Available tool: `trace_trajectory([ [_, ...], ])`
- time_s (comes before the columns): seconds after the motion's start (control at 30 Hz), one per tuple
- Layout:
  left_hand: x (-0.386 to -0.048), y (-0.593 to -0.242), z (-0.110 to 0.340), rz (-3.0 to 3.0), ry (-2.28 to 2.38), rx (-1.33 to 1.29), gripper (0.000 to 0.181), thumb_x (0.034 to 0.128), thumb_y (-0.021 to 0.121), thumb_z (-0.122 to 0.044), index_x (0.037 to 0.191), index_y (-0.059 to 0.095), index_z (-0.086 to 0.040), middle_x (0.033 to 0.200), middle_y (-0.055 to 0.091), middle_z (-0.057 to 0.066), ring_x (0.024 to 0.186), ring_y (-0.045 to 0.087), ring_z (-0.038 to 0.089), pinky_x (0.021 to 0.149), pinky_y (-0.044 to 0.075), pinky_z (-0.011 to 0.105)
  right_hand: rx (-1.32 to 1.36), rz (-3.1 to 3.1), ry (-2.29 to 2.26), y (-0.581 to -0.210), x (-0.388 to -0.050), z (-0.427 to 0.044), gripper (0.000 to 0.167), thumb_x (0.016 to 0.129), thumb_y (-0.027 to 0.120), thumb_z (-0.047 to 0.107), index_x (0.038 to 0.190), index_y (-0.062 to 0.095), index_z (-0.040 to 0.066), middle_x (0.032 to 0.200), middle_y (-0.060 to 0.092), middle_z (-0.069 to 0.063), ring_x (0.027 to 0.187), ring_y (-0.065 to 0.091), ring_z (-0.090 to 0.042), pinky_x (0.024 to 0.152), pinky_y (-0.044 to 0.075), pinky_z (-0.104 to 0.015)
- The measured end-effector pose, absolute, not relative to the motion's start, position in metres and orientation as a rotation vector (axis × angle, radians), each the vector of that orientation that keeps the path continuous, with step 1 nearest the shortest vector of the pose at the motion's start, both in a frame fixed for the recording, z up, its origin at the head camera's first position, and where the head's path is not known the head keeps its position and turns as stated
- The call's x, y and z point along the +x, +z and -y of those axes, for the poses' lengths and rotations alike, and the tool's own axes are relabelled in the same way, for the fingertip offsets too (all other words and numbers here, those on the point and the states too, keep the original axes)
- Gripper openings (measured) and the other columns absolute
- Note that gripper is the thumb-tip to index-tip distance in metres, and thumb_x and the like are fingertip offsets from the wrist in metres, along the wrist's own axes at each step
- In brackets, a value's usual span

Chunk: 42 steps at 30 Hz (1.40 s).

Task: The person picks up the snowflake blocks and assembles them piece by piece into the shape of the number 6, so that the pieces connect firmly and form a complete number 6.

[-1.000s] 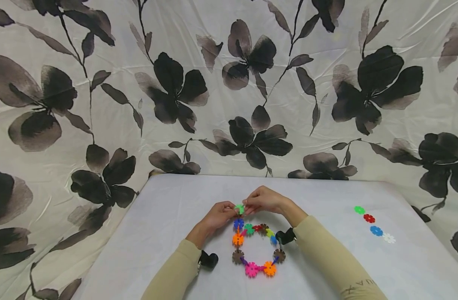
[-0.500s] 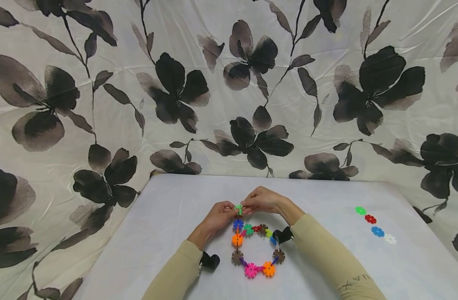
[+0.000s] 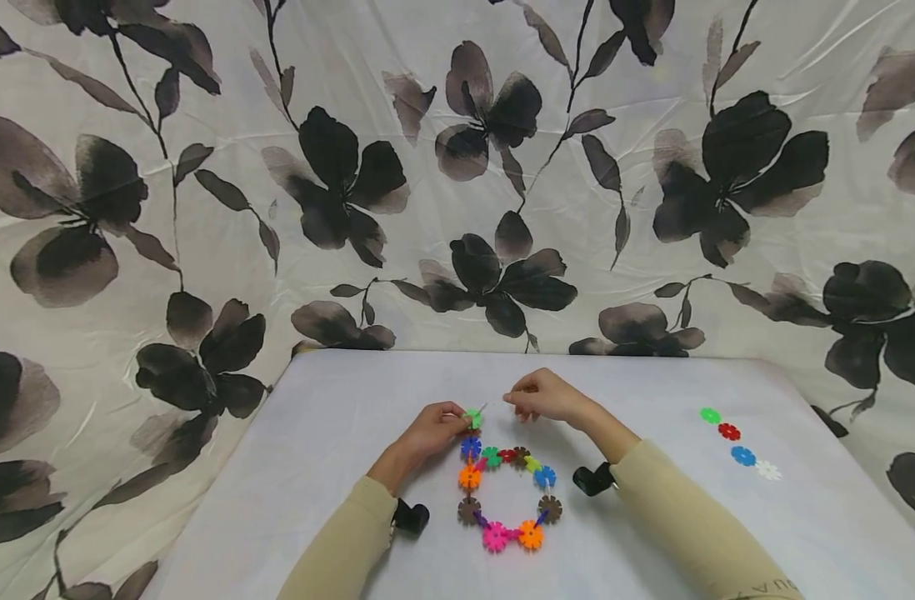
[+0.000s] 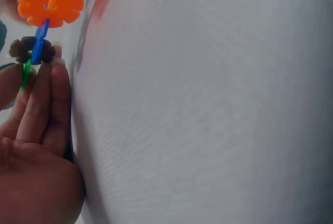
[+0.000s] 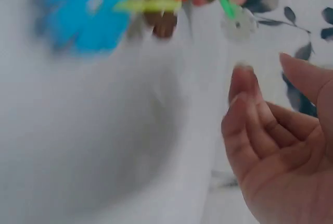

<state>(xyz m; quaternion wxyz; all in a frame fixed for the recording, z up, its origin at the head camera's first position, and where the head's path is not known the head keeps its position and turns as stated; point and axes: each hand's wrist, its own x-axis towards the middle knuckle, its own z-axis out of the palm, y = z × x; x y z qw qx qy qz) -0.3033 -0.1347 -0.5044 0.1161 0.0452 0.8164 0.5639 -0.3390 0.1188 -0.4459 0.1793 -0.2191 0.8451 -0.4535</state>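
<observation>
A ring of interlocking snowflake discs lies on the table, with a pink disc (image 3: 496,537) and an orange disc (image 3: 530,535) at its near side. From its far left a short tail runs through a blue disc (image 3: 471,448) to a green disc (image 3: 472,418). My left hand (image 3: 431,432) pinches the tail near the green and dark brown discs (image 4: 31,49). A whitish disc (image 5: 239,25) sits slotted on the green one. My right hand (image 3: 547,393) hovers to its right, thumb and fingers apart, holding nothing (image 5: 281,135).
At the table's right lie loose discs: green (image 3: 710,415), red (image 3: 729,432), blue (image 3: 743,456) and white (image 3: 768,471). A flowered cloth (image 3: 397,183) hangs behind the table's far edge. Black wrist cameras (image 3: 594,479) are strapped to both arms.
My right hand has let go of the end of the tail and moved off to the right. The left hand keeps its hold, and a whitish disc now shows at the green disc.
</observation>
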Motion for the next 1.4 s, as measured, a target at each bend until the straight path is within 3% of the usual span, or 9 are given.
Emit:
trace_trajectory([
  [0.13,-0.302,-0.506,0.141,-2.393,1.648,0.122,0.02,0.1026,0.064,-0.022,0.11,0.063,-0.003,0.103,0.077,0.011,0.1,0.068,0.018,0.095,0.043,0.038,-0.646,-2.58,-1.183,-0.442,-0.327,-0.151,0.032,0.101,0.065,0.022,0.116,0.07,-0.006,0.093,0.072,-0.019,0.079,0.067,-0.024,0.068,0.054,-0.032],
  [0.37,-0.302,-0.507,0.148,-2.398,1.66,0.112,0.021,0.1034,0.062,-0.021,0.112,0.064,-0.003,0.103,0.078,0.01,0.099,0.068,0.018,0.096,0.044,0.038,-0.68,-2.832,-1.049,-0.446,-0.314,-0.211,0.032,0.097,0.07,0.018,0.115,0.07,-0.008,0.092,0.069,-0.006,0.082,0.06,-0.018,0.071,0.051,-0.034],
  [0.53,-0.303,-0.506,0.147,-2.396,1.66,0.112,0.022,0.1037,0.062,-0.023,0.112,0.064,-0.003,0.103,0.078,0.009,0.1,0.069,0.018,0.099,0.043,0.041,-0.629,-2.944,-1.005,-0.447,-0.308,-0.256,0.029,0.094,0.072,0.013,0.113,0.07,-0.009,0.091,0.068,-0.006,0.083,0.059,-0.019,0.072,0.048,-0.034],
  [0.9,-0.304,-0.505,0.142,-2.378,1.698,0.132,0.021,0.1038,0.062,-0.022,0.109,0.064,-0.002,0.103,0.077,0.013,0.1,0.069,0.019,0.092,0.044,0.034,-0.278,-3.137,-0.868,-0.459,-0.299,-0.35,0.039,0.095,0.07,0.012,0.121,0.061,-0.016,0.106,0.066,-0.028,0.087,0.059,-0.031,0.069,0.047,-0.039],
  [1.13,-0.302,-0.504,0.139,-2.381,1.678,0.126,0.026,0.1045,0.061,-0.026,0.113,0.064,-0.002,0.103,0.077,0.011,0.099,0.068,0.019,0.095,0.043,0.038,-0.042,-3.064,-0.871,-0.472,-0.297,-0.385,0.047,0.098,0.064,0.015,0.127,0.052,-0.021,0.12,0.056,-0.04,0.103,0.058,-0.049,0.083,0.052,-0.056],
  [1.27,-0.301,-0.504,0.136,-2.389,1.655,0.129,0.032,0.1057,0.058,-0.032,0.118,0.067,-0.003,0.102,0.076,0.007,0.099,0.067,0.019,0.104,0.043,0.046,0.044,-2.992,-0.889,-0.477,-0.298,-0.392,0.053,0.099,0.064,0.019,0.129,0.05,-0.021,0.122,0.053,-0.04,0.109,0.053,-0.051,0.094,0.046,-0.062],
  [1.4,-0.303,-0.504,0.134,-2.406,1.627,0.135,0.04,0.1053,0.057,-0.039,0.122,0.067,-0.004,0.103,0.075,0.005,0.099,0.066,0.019,0.107,0.042,0.049,0.106,-2.962,-0.888,-0.481,-0.301,-0.395,0.052,0.098,0.067,0.022,0.123,0.052,-0.021,0.114,0.056,-0.035,0.1,0.054,-0.043,0.091,0.048,-0.059],
])
